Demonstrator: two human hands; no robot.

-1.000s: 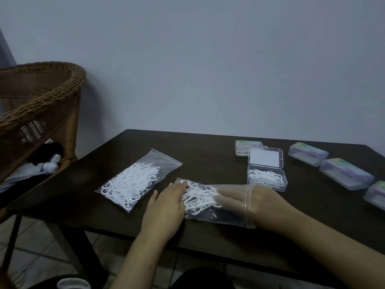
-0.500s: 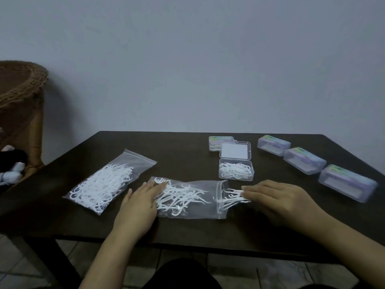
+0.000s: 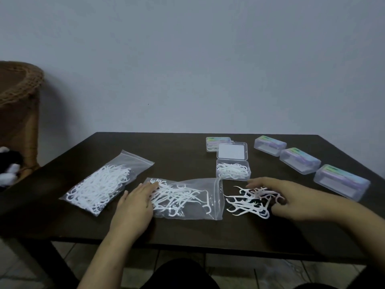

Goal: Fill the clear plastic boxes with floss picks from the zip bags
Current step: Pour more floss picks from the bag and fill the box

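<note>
Floss picks (image 3: 248, 200) are gathered in a loose bunch under the right hand (image 3: 291, 198), whose grip is curled over and around them, fingers above and thumb at the near side; the bunch lies on the bench (image 3: 183, 232) just outside the mouth of the opened zip bag (image 3: 187, 198). The left hand (image 3: 135, 205) is laid flat, fingers straight, on the closed end of that bag, so that it is pinned to the bench. More picks are seen inside the bag.

Just beyond the bunch, the open box (image 3: 233, 170) is seen partly filled, its lid (image 3: 231, 151) folded back. A second zip bag (image 3: 104, 182), apparently sealed and full, is set to the left. Three shut boxes (image 3: 300, 160) are lined up at the right, and one more (image 3: 216, 143) is placed behind the open lid; whether these are filled cannot be told.

The step in hand is judged to be the transfer of a bunch from bag to box. Next, a firmer grip on the tangled picks is called for, then a short lift forward and a release inside the box walls, with strays kept from catching on the rim.
</note>
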